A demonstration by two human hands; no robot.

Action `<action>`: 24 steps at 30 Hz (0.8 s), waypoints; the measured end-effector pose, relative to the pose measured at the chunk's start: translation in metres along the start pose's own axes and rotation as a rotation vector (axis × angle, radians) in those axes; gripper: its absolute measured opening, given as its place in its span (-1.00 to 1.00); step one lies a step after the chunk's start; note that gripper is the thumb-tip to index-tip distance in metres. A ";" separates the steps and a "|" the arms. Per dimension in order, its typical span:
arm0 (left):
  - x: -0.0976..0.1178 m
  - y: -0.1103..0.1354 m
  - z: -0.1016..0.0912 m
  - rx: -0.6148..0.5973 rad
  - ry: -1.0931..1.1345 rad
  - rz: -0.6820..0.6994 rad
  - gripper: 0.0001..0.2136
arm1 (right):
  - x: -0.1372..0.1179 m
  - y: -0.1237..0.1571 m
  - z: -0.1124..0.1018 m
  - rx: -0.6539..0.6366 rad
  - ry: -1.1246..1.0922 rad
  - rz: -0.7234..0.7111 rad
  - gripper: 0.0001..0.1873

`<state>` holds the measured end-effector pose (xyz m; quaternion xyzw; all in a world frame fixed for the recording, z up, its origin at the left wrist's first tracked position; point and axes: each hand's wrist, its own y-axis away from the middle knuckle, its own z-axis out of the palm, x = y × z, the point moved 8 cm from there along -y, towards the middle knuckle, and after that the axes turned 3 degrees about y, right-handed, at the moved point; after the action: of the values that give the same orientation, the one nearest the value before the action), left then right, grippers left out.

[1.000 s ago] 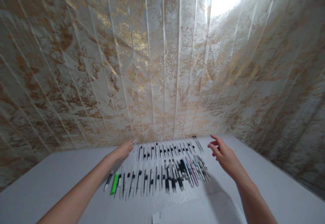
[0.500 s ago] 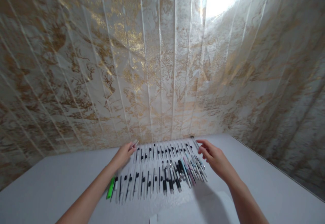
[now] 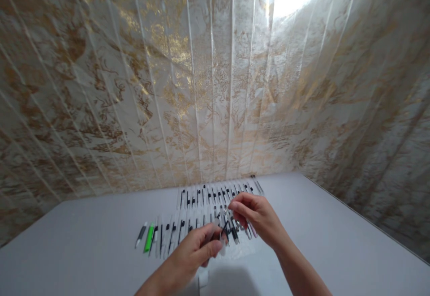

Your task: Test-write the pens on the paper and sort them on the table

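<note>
My left hand [image 3: 204, 244] is closed around a pale, translucent pen part [image 3: 222, 246], low over the front of the pen rows. A thin dark stick [image 3: 224, 228] pokes up by its fingertips; whether it belongs to the held part I cannot tell. Just above and to the right, my right hand [image 3: 253, 213] has thumb and fingers pinched together. Anything between those fingertips is too small or hidden to make out. Beneath both hands lie assembled pens [image 3: 234, 233] with black grips, partly covered.
Behind the hands runs a back row of clear pen parts with black pieces [image 3: 215, 196]. At the left lie a bright green pen-shaped piece [image 3: 148, 238] and a grey-and-white pen [image 3: 141, 235]. The white table [image 3: 101, 238] meets a gold-patterned curtain [image 3: 201, 108].
My left hand has come from the back row's left end to the front middle. My right hand has moved left from the right end, its fingers now pinched.
</note>
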<state>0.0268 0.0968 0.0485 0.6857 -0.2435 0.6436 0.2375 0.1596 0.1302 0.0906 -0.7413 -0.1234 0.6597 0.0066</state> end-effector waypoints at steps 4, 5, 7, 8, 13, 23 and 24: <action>0.010 0.011 0.010 -0.134 -0.098 -0.073 -0.87 | -0.017 0.005 -0.025 0.111 0.019 -0.052 -0.61; 0.010 0.013 0.013 -0.160 -0.123 -0.097 -0.90 | -0.021 0.007 -0.034 0.161 0.021 -0.074 -0.59; 0.006 0.015 0.017 -0.176 -0.157 -0.126 -0.93 | -0.028 0.011 -0.053 0.258 0.038 -0.115 -0.57; 0.004 0.015 0.017 -0.170 -0.162 -0.134 -0.92 | -0.031 0.013 -0.060 0.294 0.050 -0.134 -0.57; -0.003 0.011 0.016 -0.154 -0.146 -0.142 -0.86 | -0.044 0.025 -0.072 0.356 0.105 -0.192 -0.61; -0.005 0.012 0.014 -0.129 -0.090 -0.130 -0.79 | -0.050 0.028 -0.036 0.235 0.187 -0.182 -0.69; -0.007 0.011 0.014 -0.126 -0.079 -0.129 -0.81 | -0.050 0.027 -0.030 0.210 0.206 -0.185 -0.70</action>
<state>0.0305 0.0797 0.0409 0.7084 -0.2482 0.5828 0.3112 0.1892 0.0989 0.1385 -0.7858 -0.1203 0.5859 0.1574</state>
